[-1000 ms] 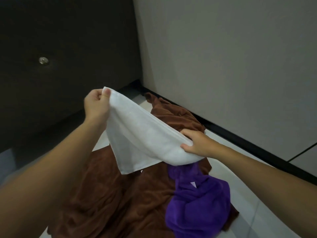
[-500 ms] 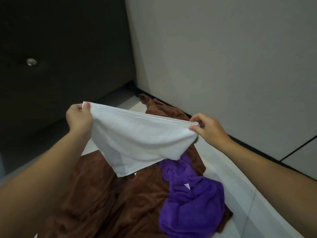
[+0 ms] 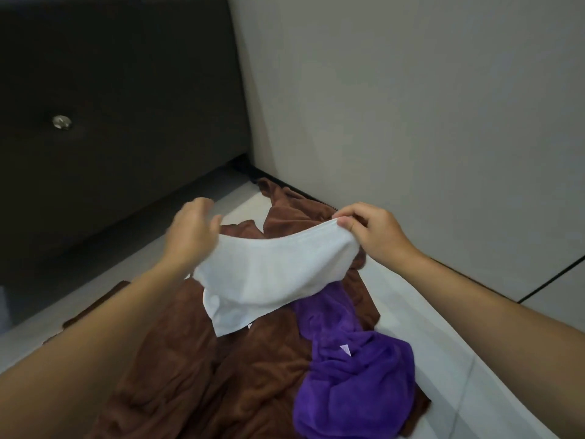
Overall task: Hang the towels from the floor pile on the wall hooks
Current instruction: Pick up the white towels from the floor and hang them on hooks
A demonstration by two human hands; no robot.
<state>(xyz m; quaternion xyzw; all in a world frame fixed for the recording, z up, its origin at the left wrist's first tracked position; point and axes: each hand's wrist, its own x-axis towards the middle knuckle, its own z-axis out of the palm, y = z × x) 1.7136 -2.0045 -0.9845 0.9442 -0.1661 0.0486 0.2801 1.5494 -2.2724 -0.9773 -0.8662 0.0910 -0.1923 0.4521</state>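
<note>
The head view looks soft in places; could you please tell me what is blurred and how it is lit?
In the head view, motion blur smears the left hand; the right hand pinching the white towel is sharp; light is dim and even, the dark cabinet nearly featureless.

We have a single view, a wide-angle camera worn on the head, facing forward and steeply down into a room corner. The left hand (image 3: pixel 193 236) reaches in from 7 o'clock and the right hand (image 3: pixel 375 234) from 4 o'clock, both close to the lens, with the white towel (image 3: pixel 269 274) at centre. The floor (image 3: pixel 449 384) fills the lower frame, the wall (image 3: pixel 411 106) rises toward 1 o'clock, and a dark cabinet (image 3: pixel 120 74) rises toward 10 o'clock.
</note>
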